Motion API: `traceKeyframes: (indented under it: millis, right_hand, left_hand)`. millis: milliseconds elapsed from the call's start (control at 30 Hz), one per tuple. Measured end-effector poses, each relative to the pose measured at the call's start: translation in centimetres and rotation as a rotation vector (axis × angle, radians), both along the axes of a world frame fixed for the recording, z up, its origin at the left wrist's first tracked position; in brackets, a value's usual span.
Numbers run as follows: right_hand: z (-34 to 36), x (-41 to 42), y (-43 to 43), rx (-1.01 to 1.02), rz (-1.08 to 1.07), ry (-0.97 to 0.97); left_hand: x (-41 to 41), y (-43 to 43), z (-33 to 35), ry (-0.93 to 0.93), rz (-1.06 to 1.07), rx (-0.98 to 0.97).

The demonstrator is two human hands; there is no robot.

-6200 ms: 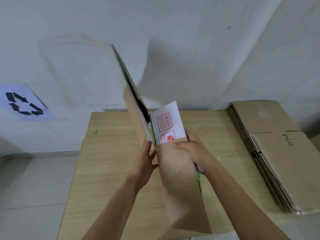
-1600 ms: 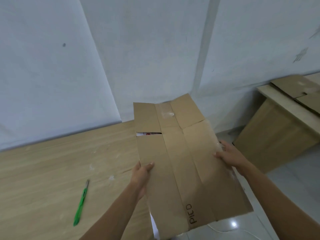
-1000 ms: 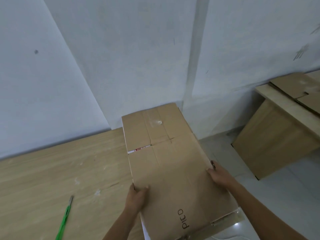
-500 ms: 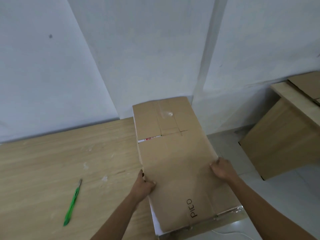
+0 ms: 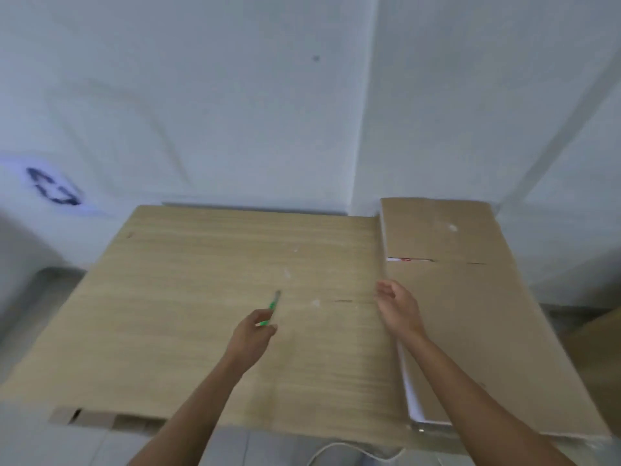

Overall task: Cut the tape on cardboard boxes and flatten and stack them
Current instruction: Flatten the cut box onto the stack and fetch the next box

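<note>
- At the right edge of the tabletop [image 5: 201, 280], the flattened box [image 5: 470, 314] now lies on the stack [image 5: 412, 412], released.
- Right hand [image 5: 398, 309] hovers beside it, fingers loosely spread, empty.
- Left hand [image 5: 252, 334], mid-tabletop, has reached the green cutter [image 5: 275, 302]; fingers pinch its near end.
- One box done; another likely follows.

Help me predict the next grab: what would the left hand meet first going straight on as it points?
The green cutter on the table: the left hand points at it, fingertips at its near end; blur hides whether they touch.
</note>
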State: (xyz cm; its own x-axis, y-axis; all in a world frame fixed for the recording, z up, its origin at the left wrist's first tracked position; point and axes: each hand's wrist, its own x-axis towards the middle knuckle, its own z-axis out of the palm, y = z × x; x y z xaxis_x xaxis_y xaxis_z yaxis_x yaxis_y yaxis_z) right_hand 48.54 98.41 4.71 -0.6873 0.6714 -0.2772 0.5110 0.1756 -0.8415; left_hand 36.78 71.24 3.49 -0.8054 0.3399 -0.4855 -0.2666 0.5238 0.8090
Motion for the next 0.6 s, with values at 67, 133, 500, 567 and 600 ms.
traceKeyframes:
  millis: [67, 133, 500, 567, 600]
  right_hand:
    - [-0.1, -2.9, -5.2, -0.036, 0.059, -0.001]
    - [-0.4, -5.4, -10.8, -0.06, 0.121, -0.012]
    - [-1.9, -17.5, -39.9, -0.165, 0.471, -0.032]
    - [-1.9, -19.7, -43.4, -0.172, 0.517, -0.037]
    - [-2.1, -20.9, -44.9, -0.176, 0.533, -0.042]
  left_hand:
    - [-1.0, -6.3, 0.2, 0.033, 0.008, -0.014]
    - [-1.6, -12.8, 0.2, 0.05, 0.053, -0.032]
    - [-2.1, -42.3, 1.4, 0.052, 0.526, -0.052]
    - [-2.9, -45.8, 1.4, 0.052, 0.605, -0.046]
    - [-3.5, -47.3, 1.3, 0.055, 0.632, -0.042]
